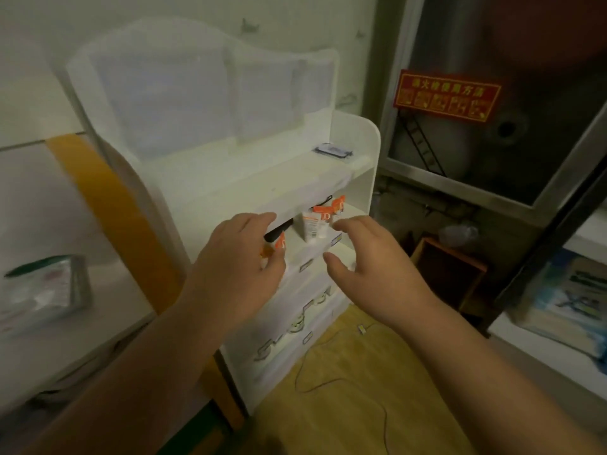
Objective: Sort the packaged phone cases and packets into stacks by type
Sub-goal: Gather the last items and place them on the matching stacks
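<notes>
Both your hands reach forward to the white shelf unit (356,172), forearms coming in from 7 and 5 o'clock and meeting near the middle of the view. Your left hand (241,257) is palm down, fingers curled loosely, its fingertips at an orange-and-white packet (280,243) on the second shelf; whether it actually grips the packet you cannot tell, since the fingers cover most of it. Your right hand (364,257) is open, fingers spread and bent like a claw, thumb pointing toward 9 o'clock, holding nothing, hovering just in front of the shelf edge.

Between the two hands, at 12 o'clock from your knuckles, stand more orange-and-white tubes and packets (320,221) upright in the same compartment. A dark packaged phone case (333,150) lies flat on the top shelf, toward 1 o'clock, well apart from your hands. Off at 9 o'clock a blurred stack of clear packets (46,287) sits on the white counter (39,349). A thin cable (328,385) trails over the yellow floor at 6 o'clock.
</notes>
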Demonstrator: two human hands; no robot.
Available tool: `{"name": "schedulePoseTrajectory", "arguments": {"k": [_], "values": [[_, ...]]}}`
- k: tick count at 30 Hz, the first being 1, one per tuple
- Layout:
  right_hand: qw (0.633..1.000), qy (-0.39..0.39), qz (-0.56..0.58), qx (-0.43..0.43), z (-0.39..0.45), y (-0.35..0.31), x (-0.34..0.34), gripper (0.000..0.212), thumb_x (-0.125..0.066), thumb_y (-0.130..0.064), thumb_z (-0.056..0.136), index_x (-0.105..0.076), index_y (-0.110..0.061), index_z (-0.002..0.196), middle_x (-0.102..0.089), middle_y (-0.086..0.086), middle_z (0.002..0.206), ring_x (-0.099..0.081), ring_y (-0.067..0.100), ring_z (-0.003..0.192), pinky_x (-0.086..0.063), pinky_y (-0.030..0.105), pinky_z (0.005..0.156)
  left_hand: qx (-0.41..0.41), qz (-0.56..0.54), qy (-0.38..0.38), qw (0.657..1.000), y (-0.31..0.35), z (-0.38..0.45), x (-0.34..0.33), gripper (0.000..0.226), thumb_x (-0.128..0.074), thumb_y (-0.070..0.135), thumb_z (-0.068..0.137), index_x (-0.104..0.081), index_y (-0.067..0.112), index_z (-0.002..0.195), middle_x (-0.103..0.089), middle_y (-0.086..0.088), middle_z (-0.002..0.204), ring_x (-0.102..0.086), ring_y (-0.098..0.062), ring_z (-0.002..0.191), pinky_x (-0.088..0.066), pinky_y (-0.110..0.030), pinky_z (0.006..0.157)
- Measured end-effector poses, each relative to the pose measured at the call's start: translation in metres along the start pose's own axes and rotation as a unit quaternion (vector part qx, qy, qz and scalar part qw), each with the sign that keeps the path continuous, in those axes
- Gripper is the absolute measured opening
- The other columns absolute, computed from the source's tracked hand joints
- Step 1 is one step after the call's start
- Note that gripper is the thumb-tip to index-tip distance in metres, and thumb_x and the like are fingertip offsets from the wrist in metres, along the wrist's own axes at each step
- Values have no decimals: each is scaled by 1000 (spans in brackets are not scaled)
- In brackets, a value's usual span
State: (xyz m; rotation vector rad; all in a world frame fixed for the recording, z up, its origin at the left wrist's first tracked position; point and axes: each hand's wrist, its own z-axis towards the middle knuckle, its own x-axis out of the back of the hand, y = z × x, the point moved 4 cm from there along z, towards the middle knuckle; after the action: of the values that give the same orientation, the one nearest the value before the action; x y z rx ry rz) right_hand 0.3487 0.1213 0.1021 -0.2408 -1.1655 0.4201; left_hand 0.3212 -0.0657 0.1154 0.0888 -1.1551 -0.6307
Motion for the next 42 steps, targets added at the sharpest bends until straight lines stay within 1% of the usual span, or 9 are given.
{"name": "schedulePoseTrajectory", "arguments": {"k": [4,9,14,20,22,26,30,36,42], "values": [[999,-6,-10,-30,7,31,-1,52,-56,-45,94,-46,-25,140,-48,-9,139,-45,10,128,-41,25,101,-18,-23,-18,999,10,29,-30,51,-54,36,93,-41,28,142,-47,9,138,-40,-12,127,-37,-26,94],[998,-11,-33,-57,39,70,-9,52,-56,-46,94,-45,-27,141,-46,-11,140,-44,9,128,-42,25,101,-32,-49,-30,998,12,77,-67,51,-53,35,92,-42,27,142,-48,7,137,-41,-14,126,-38,-31,98],[997,-8,-46,-68,102,102,-20,49,-57,-45,93,-47,-29,139,-46,-13,138,-45,7,125,-44,24,99,-31,-69,-29,997,-3,146,-101,50,-54,35,93,-42,26,141,-48,6,137,-42,-16,126,-39,-32,100],[996,-9,-53,-76,190,137,-39,48,-57,-44,93,-47,-29,138,-46,-14,137,-44,6,125,-37,18,97,-36,-66,-27,997,-27,232,-138,51,-55,34,91,-44,25,140,-49,4,137,-42,-18,126,-38,-32,101],[995,-2,-50,-88,210,148,-48,48,-58,-43,93,-47,-28,138,-46,-13,138,-44,7,126,-40,21,99,-45,-62,-29,997,-35,257,-149,52,-55,34,91,-44,24,140,-48,2,137,-41,-19,126,-39,-34,101],[992,-28,-54,-109,235,173,-62,48,-58,-44,93,-48,-29,137,-46,-13,138,-45,7,126,-43,24,101,-35,-81,-37,995,-44,288,-168,52,-54,35,91,-42,26,141,-47,5,139,-41,-16,128,-39,-34,103],[991,-21,-51,-121,264,194,-65,49,-58,-43,93,-47,-29,139,-46,-13,140,-45,8,126,-46,29,103,-26,-93,-34,995,-53,316,-184,50,-53,35,91,-44,26,140,-48,6,139,-41,-15,128,-40,-35,103],[993,-38,-58,-100,308,227,-81,50,-59,-42,93,-46,-28,140,-45,-12,143,-44,9,130,-41,26,104,-5,-70,-30,997,-65,342,-205,50,-52,37,93,-41,29,140,-46,9,140,-41,-13,128,-40,-31,101],[992,-64,-51,-94,368,275,-106,50,-57,-45,94,-46,-30,140,-46,-10,144,-46,11,130,-44,32,106,16,-35,-24,999,-65,381,-236,49,-51,35,92,-44,27,139,-49,7,135,-42,-13,124,-37,-29,99]]}}
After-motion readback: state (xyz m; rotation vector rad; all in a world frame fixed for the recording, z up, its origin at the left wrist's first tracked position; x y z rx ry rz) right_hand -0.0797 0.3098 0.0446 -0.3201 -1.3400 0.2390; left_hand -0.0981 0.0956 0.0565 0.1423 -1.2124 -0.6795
